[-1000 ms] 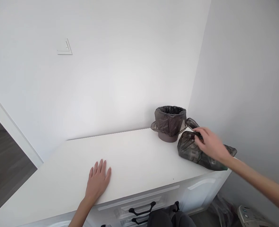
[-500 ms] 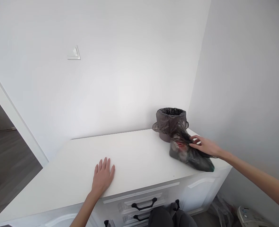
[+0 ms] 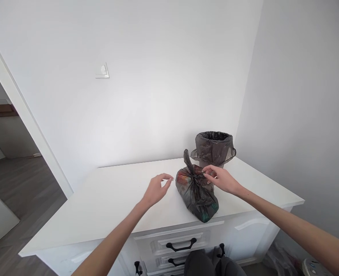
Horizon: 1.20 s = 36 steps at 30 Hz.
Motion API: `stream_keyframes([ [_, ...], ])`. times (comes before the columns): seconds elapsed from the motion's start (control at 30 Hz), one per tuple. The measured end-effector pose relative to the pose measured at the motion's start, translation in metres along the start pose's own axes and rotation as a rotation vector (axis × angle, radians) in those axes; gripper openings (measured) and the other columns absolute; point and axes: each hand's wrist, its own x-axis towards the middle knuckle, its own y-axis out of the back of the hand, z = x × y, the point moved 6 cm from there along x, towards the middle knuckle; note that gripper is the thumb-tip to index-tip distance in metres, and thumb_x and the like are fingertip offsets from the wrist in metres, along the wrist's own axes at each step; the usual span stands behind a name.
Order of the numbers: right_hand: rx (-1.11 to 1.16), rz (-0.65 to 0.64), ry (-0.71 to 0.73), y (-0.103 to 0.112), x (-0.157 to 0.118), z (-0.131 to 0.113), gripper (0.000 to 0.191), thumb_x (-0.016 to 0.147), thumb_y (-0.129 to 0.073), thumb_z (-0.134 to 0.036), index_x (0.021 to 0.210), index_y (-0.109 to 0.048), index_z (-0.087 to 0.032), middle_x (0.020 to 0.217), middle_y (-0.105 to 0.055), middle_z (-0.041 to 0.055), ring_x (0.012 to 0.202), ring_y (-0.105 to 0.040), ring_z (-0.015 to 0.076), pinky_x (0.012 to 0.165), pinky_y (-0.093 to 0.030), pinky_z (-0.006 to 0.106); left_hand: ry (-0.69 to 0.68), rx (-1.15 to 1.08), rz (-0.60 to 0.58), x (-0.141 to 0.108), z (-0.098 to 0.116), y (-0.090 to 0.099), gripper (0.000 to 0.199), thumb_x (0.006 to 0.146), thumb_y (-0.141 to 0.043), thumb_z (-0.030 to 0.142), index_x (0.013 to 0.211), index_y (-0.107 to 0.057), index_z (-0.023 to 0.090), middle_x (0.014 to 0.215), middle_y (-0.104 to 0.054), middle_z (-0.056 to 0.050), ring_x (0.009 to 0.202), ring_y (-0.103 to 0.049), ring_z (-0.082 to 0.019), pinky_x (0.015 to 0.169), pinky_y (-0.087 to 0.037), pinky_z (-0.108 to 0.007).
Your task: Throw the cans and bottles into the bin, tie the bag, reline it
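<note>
A knotted black garbage bag [image 3: 196, 193] lies near the front of the white cabinet top, with red and green contents showing through its thin plastic. One twisted end of the bag sticks up from the knot. My right hand [image 3: 221, 180] is at the bag's right side, thumb and fingers pinching the plastic beside the knot. To the left of the bag hovers my left hand [image 3: 157, 188], its fingers curved, a small gap between thumb and forefinger, holding nothing. Behind the bag stands a trash can [image 3: 214, 149] lined with another black bag folded over its rim.
The white cabinet top [image 3: 123, 199] meets the wall at the back. Black drawer handles [image 3: 181, 244] stick out below its front edge. A light switch [image 3: 102, 71] is on the wall, and a doorway opens at the left.
The garbage bag has moved left and turned, so its knot now faces up. My left hand has lifted off the cabinet top and come toward the bag. My right hand has moved left.
</note>
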Motion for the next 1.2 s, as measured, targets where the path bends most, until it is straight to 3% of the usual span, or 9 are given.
stream_keyframes([
  [0.2,0.013,0.012,0.112,-0.023,-0.008,-0.009,0.028,0.092,-0.059,-0.040,0.114,-0.064,-0.023,0.098,-0.064,0.0028,0.067,-0.065,0.0153,0.068,-0.056,0.033,-0.208,0.001,0.012,0.047,0.044,-0.050,0.023,0.094,-0.057,0.023,0.113,-0.069,0.024,0.117,-0.072,-0.008,0.114,-0.061,-0.027,0.102,-0.049,-0.047],
  [0.33,-0.007,0.033,0.139,-0.034,-0.011,-0.011,0.022,0.092,-0.059,-0.038,0.106,-0.064,-0.021,0.094,-0.063,0.0026,0.070,-0.063,0.0158,0.072,-0.055,0.034,-0.265,0.050,-0.003,0.058,0.055,-0.063,0.015,0.092,-0.060,0.019,0.103,-0.068,0.021,0.111,-0.068,-0.009,0.112,-0.057,-0.029,0.099,-0.046,-0.049],
  [0.5,-0.030,0.033,0.141,-0.032,-0.016,-0.012,0.019,0.092,-0.062,-0.040,0.094,-0.062,-0.021,0.094,-0.063,0.0030,0.075,-0.063,0.0167,0.073,-0.054,0.033,-0.307,0.041,-0.027,0.051,0.055,-0.056,0.007,0.093,-0.061,0.019,0.096,-0.067,0.022,0.106,-0.067,-0.007,0.108,-0.057,-0.027,0.097,-0.045,-0.046],
  [0.67,-0.019,0.021,0.168,-0.025,-0.024,-0.025,0.030,0.096,-0.061,-0.051,0.088,-0.061,-0.022,0.089,-0.063,0.0030,0.074,-0.059,0.0172,0.068,-0.051,0.032,-0.282,-0.024,0.017,0.036,0.048,-0.038,0.006,0.095,-0.060,0.022,0.091,-0.065,0.023,0.103,-0.069,-0.006,0.104,-0.060,-0.024,0.096,-0.046,-0.044],
  [0.8,-0.022,0.032,0.226,-0.014,-0.034,-0.036,0.028,0.099,-0.057,-0.049,0.087,-0.058,-0.023,0.088,-0.061,0.0023,0.074,-0.059,0.0175,0.067,-0.051,0.032,-0.193,-0.092,0.095,0.026,0.033,-0.020,0.011,0.097,-0.056,0.028,0.091,-0.063,0.023,0.106,-0.070,-0.006,0.106,-0.062,-0.023,0.100,-0.048,-0.043],
  [1.0,-0.041,0.059,0.203,0.009,-0.059,-0.027,0.025,0.102,-0.049,-0.047,0.091,-0.054,-0.025,0.095,-0.060,0.0030,0.076,-0.064,0.0175,0.064,-0.055,0.032,0.000,-0.161,0.171,0.014,0.002,-0.001,0.021,0.098,-0.051,0.038,0.096,-0.064,0.022,0.106,-0.073,-0.007,0.100,-0.069,-0.022,0.087,-0.057,-0.040],
  [1.1,-0.049,0.089,0.190,0.012,-0.066,-0.032,0.020,0.101,-0.051,-0.046,0.105,-0.053,-0.027,0.105,-0.061,0.0046,0.077,-0.066,0.0175,0.068,-0.057,0.034,-0.014,-0.153,0.163,0.010,0.013,-0.003,0.021,0.096,-0.052,0.036,0.108,-0.063,0.022,0.116,-0.071,-0.008,0.107,-0.067,-0.023,0.091,-0.056,-0.040],
  [1.2,-0.114,0.065,0.217,0.003,-0.064,-0.049,0.033,0.099,-0.058,-0.043,0.126,-0.048,-0.029,0.116,-0.064,0.0051,0.077,-0.067,0.0182,0.070,-0.057,0.035,-0.090,-0.116,0.134,0.012,0.040,-0.010,0.039,0.087,-0.062,0.030,0.125,-0.058,0.022,0.122,-0.068,-0.009,0.114,-0.063,-0.025,0.099,-0.051,-0.042],
])
